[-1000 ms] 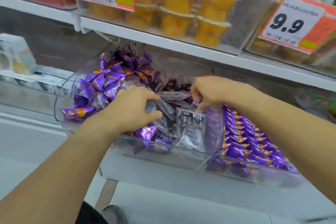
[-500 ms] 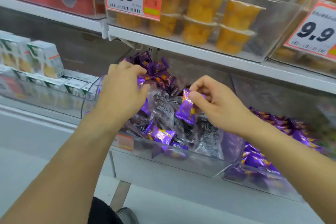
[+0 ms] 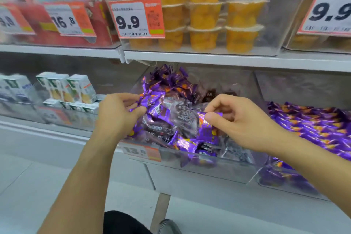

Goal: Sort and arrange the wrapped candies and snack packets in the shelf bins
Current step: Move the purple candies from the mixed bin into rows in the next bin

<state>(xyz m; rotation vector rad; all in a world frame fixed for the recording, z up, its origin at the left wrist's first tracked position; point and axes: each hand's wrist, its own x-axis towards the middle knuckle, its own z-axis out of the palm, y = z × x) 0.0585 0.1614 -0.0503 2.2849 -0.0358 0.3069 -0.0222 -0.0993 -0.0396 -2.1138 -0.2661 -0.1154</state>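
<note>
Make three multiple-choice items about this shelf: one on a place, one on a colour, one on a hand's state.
1. Where do the fruit cups stand?
A. shelf above the candy bin
B. on the floor
C. inside the candy bin

2. What colour is the candy pinched by the right hand?
A. green
B. purple
C. white

3. What is the left hand doing?
A. hanging idle
B. pressing a price tag
C. gripping wrappers

Key: 1 A, the cups sit in a clear bin over the candy bin. 2 B, its foil is purple with orange. 3 C, its fingers curl on purple wrappers.
</note>
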